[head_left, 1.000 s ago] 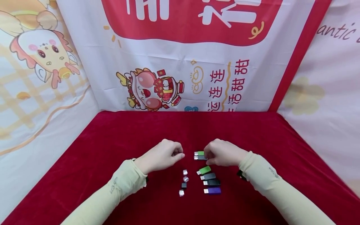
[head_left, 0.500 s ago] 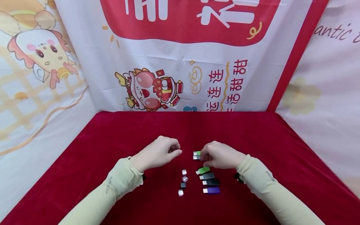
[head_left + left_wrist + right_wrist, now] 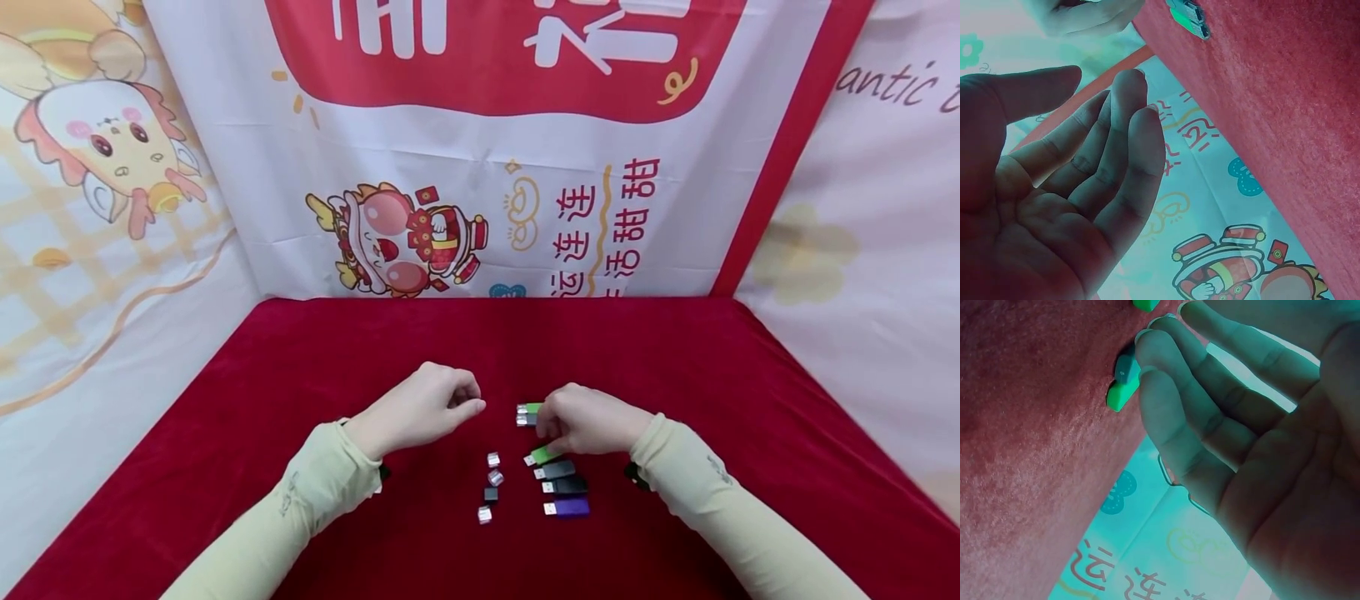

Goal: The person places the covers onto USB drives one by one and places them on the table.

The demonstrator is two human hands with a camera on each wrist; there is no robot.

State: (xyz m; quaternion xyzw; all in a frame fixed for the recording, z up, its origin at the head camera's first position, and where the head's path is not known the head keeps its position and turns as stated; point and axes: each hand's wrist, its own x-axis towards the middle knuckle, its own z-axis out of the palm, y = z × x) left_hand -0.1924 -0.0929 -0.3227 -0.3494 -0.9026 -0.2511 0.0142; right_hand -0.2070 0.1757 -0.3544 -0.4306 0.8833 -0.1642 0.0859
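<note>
A person's right hand [image 3: 588,421], fingers loosely extended, hovers at an uncapped green USB stick [image 3: 539,456] on a red-draped tabletop [image 3: 405,533]; contact is unclear. Gray [image 3: 557,471], black [image 3: 570,486] and purple sticks [image 3: 573,507] lie nearer the wearer, left of them three clear caps [image 3: 496,478] and a black cap [image 3: 491,495]. A capped pair [image 3: 529,414] rests farther off. The left hand [image 3: 422,407] hangs nearby, relaxed and unclenched.

On the back banner [image 3: 450,146] I read red characters [image 3: 577,242], 运连连 and 活甜甜, below big white characters [image 3: 412,29] cut off on top. The right-hand cloth [image 3: 862,150] shows "antic"; sleeve print [image 3: 296,479] seems too small to read.
</note>
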